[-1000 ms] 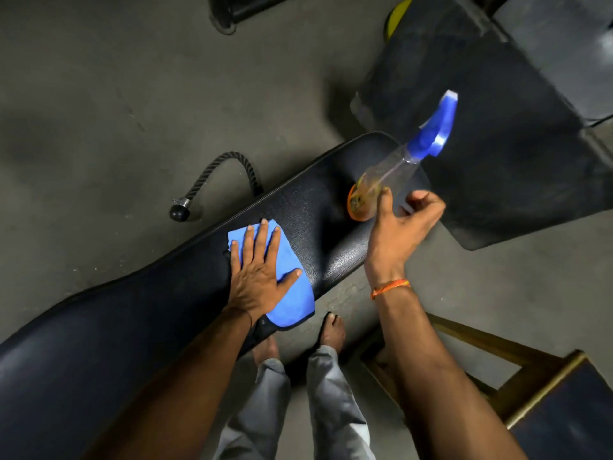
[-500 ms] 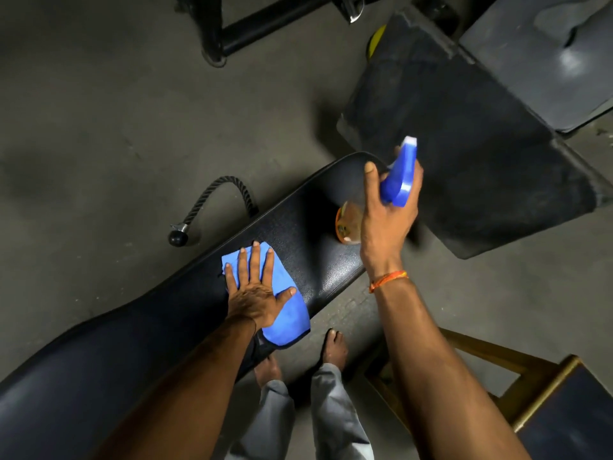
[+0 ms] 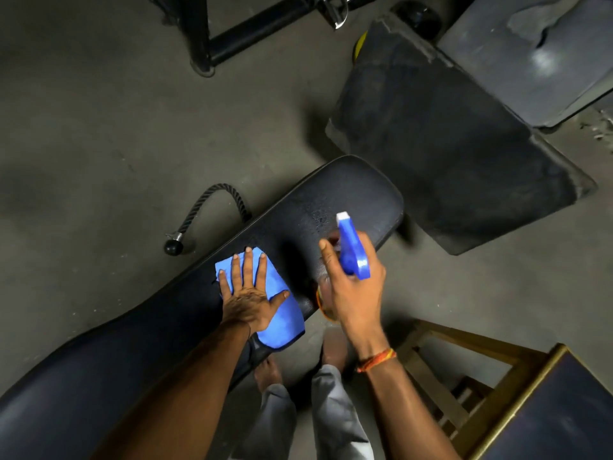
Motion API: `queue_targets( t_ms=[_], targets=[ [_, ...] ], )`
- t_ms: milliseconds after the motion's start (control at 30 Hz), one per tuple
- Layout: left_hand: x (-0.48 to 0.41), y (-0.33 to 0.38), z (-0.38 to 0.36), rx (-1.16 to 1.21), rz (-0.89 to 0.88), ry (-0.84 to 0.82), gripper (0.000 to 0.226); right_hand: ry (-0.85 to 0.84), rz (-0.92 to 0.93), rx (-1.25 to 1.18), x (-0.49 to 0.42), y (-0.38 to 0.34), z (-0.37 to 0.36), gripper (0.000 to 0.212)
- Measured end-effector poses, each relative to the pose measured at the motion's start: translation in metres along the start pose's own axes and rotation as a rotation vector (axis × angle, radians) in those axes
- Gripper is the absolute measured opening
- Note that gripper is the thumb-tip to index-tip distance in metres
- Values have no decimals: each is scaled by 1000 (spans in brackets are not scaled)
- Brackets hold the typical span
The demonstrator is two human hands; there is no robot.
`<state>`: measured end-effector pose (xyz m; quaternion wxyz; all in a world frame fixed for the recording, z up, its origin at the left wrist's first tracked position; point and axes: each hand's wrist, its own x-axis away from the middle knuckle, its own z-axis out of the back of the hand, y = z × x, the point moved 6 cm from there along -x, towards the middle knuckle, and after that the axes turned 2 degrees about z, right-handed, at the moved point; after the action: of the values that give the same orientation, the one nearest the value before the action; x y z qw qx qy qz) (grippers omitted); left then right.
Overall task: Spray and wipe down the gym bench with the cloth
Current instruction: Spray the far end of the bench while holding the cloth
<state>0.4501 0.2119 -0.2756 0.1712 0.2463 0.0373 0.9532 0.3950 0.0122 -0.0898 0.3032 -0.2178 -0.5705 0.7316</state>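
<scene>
A black padded gym bench (image 3: 358,190) runs from the lower left to the upper middle, with a wet patch of droplets near its far end. My left hand (image 3: 247,293) lies flat with straight fingers on a blue cloth (image 3: 282,317) spread on the bench's near edge. My right hand (image 3: 351,290) grips a spray bottle (image 3: 351,250) with a blue trigger head, nozzle pointed at the bench's far end. The bottle's clear body is mostly hidden under my hand.
A black rope handle (image 3: 205,214) lies on the grey floor left of the bench. A dark pad (image 3: 447,144) lies at the right, a black metal frame (image 3: 238,34) at the top. A wooden stool (image 3: 497,393) stands at the lower right. My bare feet (image 3: 268,370) are below the bench.
My right hand took hold of the spray bottle, lifted it off the bench and turned its nozzle toward the bench's far end, where droplets now show. My left hand stayed flat on the cloth.
</scene>
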Motion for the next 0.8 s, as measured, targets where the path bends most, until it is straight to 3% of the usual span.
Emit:
queue_targets(
  t_ms=[167,367,567,800],
  targets=[
    [3,2,5,-12,6,5,115,78,-225,98,8,20,4,44],
    [3,0,3,-3,11,15,114,19,-297,48,14,52,4,10],
    [2,1,5,-4,2,44,113,108,-455,149,22,82,11,23],
    [1,-2,1,7,-5,64,113,88,-515,274,26,100,20,36]
  ],
)
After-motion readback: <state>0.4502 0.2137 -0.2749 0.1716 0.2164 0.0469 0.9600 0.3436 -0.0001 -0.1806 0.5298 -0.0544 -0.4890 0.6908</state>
